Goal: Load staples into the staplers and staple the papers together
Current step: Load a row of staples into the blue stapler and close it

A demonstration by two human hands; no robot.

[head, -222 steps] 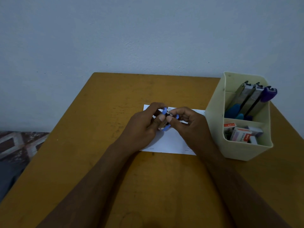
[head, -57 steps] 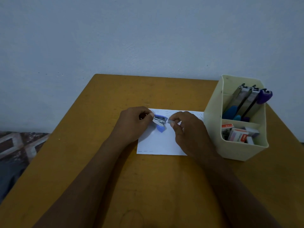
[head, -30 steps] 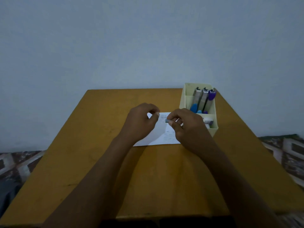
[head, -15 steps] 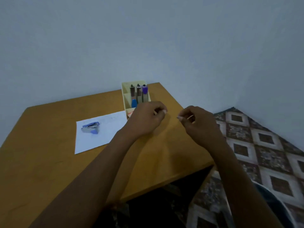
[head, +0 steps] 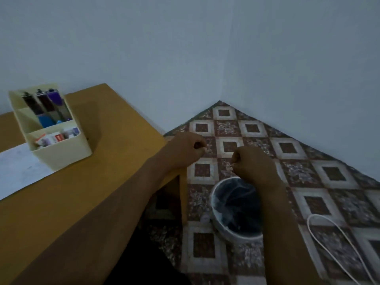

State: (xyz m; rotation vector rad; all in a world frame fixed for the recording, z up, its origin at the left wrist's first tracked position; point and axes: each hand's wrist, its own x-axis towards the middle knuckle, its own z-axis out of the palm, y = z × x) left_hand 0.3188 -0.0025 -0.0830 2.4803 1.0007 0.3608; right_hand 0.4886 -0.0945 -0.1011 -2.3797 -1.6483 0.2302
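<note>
The left grip (head: 183, 150) is curled, thumb against forefinger, and the right grip (head: 254, 164) is balled much the same; whether either pinches anything is too small to tell. Both hang past the right edge of the surface (head: 102, 165), over the patterned floor (head: 308, 171), the right one above a lined bin (head: 214, 202). The staplers (head: 47, 108) stand in the rear compartment of a cream organizer (head: 61, 155), with staple boxes (head: 55, 138) in front and the paper (head: 18, 169) just beside it.

Two hands, left hand (head: 183, 150) and right hand (head: 253, 163); three staplers (head: 44, 103) in one organizer (head: 61, 153); one paper (head: 18, 165), table (head: 92, 182), bin (head: 226, 231) and cable (head: 308, 224).
</note>
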